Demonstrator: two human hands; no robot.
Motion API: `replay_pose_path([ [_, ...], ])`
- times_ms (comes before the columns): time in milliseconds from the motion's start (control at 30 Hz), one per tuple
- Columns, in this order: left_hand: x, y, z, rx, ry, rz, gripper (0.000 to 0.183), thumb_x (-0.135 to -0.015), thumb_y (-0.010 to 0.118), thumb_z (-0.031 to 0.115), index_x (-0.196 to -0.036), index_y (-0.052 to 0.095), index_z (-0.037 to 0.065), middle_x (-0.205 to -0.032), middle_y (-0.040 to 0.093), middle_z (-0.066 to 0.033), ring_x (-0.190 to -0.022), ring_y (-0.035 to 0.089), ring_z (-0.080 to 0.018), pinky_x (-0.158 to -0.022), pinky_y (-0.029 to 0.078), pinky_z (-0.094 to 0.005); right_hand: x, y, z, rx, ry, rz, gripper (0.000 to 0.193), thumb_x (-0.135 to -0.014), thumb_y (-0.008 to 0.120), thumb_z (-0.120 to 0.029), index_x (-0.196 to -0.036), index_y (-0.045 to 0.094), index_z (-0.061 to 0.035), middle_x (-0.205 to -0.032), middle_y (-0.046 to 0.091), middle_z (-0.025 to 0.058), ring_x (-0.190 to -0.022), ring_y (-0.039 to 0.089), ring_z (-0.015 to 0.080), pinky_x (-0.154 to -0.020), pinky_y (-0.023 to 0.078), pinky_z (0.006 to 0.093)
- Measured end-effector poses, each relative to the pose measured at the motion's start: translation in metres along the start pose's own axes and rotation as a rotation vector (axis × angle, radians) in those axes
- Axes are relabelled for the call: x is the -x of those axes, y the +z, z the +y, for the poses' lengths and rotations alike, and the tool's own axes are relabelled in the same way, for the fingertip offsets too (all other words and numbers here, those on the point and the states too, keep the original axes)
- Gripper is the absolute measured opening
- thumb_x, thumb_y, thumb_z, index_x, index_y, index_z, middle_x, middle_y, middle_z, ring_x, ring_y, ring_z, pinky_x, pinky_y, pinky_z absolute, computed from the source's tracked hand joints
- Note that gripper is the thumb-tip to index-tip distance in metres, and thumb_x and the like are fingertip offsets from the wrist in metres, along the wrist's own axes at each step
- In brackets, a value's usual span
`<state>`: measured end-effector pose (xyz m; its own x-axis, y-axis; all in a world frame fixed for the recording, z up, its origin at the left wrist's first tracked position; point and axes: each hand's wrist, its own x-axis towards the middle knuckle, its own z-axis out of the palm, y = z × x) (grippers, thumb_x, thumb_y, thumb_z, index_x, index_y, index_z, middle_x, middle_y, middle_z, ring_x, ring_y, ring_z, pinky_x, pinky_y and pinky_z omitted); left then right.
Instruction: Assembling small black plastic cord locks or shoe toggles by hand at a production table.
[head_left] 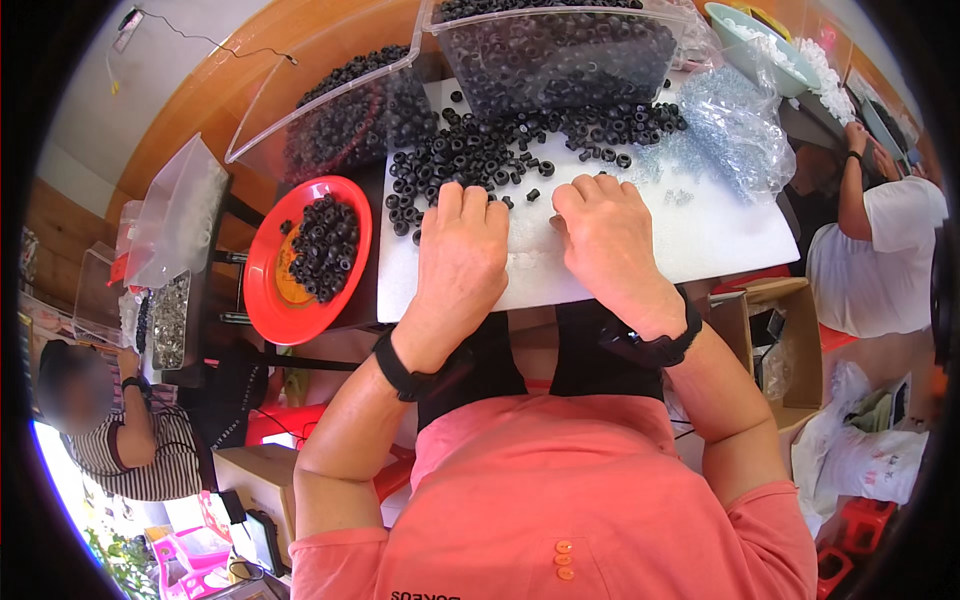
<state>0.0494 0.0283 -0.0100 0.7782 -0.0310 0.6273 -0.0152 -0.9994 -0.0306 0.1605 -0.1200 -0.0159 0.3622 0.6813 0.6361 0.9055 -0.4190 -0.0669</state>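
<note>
Left hand point(462, 255) and right hand point(612, 240) curl over the white board point(725, 235) — whether they hold anything, I cannot tell. Black pieces point(450, 160) heap just beyond — bare room runs to the right edge.

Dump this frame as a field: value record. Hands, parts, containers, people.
left hand: fingers curled, at near edge of loose black ring-shaped parts; grip hidden
right hand: fingers curled over white foam sheet; grip hidden
red plate: left of sheet, holds more black parts
clear plastic bins: two, beyond hands, black parts inside
clear bag: right side, small transparent pieces
people nearby: one at left, one at right
</note>
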Motion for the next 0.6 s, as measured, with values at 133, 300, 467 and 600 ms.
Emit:
replay_pose_path([
  [133, -0.001, 0.002, 0.002, 0.004, -0.044, 0.009, 0.016, -0.068, 0.063, -0.002, -0.083, 0.059, 0.002, -0.087, 0.051, -0.0114, -0.087, 0.051, -0.0300, -0.067, 0.044, -0.0419, 0.002, -0.002, 0.001, -0.253, 0.062, 0.087, 0.014, -0.072, 0.070, -0.002, -0.084, 0.063, -0.0077, -0.081, 0.063, 0.0071, -0.080, 0.060, 0.0278, -0.071, 0.045, 0.0392],
  [300, 0.012, -0.005, 0.015, 0.512, -0.272, -0.070, 0.018, -0.079, 0.065, -0.003, -0.097, 0.065, 0.000, -0.088, 0.059, -0.0131, -0.088, 0.058, -0.0316, -0.071, 0.050, -0.0398, 0.009, -0.001, -0.012, -0.845, 0.143, 0.117, 0.016, -0.077, 0.069, 0.004, -0.085, 0.060, -0.0065, -0.077, 0.060, 0.0096, -0.070, 0.061, 0.0301, -0.061, 0.047, 0.0394],
  [467, 0.018, -0.012, 0.020, 1.008, -0.552, -0.092, 0.016, -0.087, 0.063, -0.002, -0.102, 0.066, -0.001, -0.090, 0.067, -0.0086, -0.076, 0.058, -0.0189, -0.068, 0.048, -0.0324, 0.008, -0.007, -0.016, -0.908, 0.136, 0.088, 0.016, -0.076, 0.068, 0.005, -0.086, 0.060, -0.0061, -0.075, 0.059, 0.0105, -0.068, 0.060, 0.0306, -0.059, 0.047, 0.0398],
  [600, 0.015, -0.028, 0.020, 1.394, -0.935, -0.198, 0.014, -0.091, 0.065, 0.001, -0.104, 0.068, 0.000, -0.090, 0.068, -0.0015, -0.072, 0.051, -0.0037, -0.060, 0.041, -0.0223, 0.005, -0.016, -0.020, -0.563, -0.137, 0.135, 0.014, -0.077, 0.065, 0.002, -0.088, 0.060, -0.0037, -0.078, 0.057, 0.0097, -0.069, 0.059, 0.0302, -0.061, 0.047, 0.0413],
])
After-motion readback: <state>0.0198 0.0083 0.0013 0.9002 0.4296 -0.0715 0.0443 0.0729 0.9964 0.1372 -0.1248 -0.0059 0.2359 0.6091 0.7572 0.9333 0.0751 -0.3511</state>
